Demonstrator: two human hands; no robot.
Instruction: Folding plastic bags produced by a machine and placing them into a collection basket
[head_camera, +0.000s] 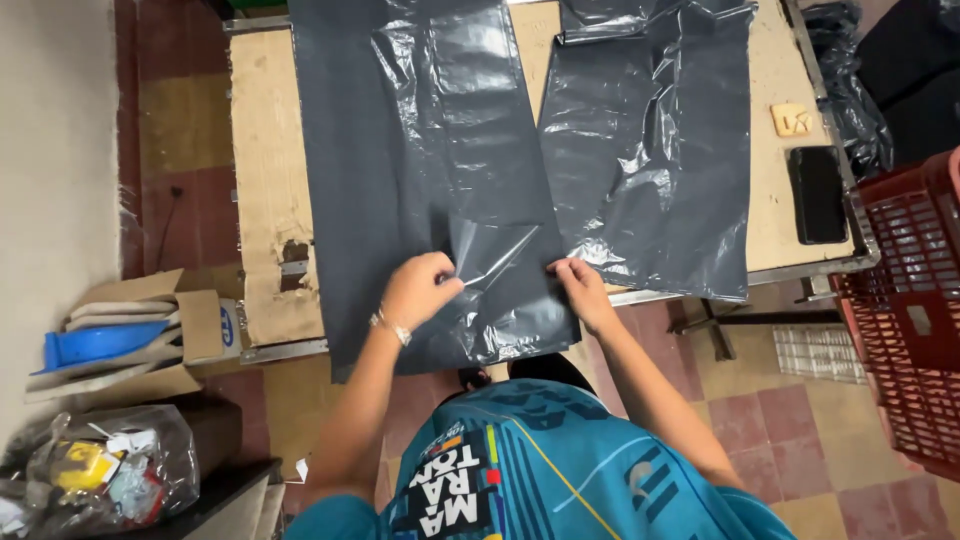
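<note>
Hands: I see two, both low on the near sheet. The left hand (418, 288) is curled, fingertips pinching a fold of the plastic; a bracelet (391, 327) sits at its wrist. The right hand (580, 285) is also curled, gripping the sheet's right edge.
Near sheet: the dark grey plastic bag (420, 170) lies flat on the bench (262, 150), its lower end hanging over the front edge toward me.
Count of bags: two on the bench; the second grey bag (650, 150) lies just right of the first, more crumpled, also drooping over the front.
Other small things: one black phone (818, 193) and one small tan block (792, 120) at the bench's right end.
Containers: one red crate (915, 300) at right, contents not visible to me; one open cardboard box (150, 335) at left holding a blue object; one clear bag (110, 470) of mixed wrappers lower left.
Cut off: both bags run out of the top of the view; more dark plastic (850, 80) bunches at the upper right, shape hard to make out.
</note>
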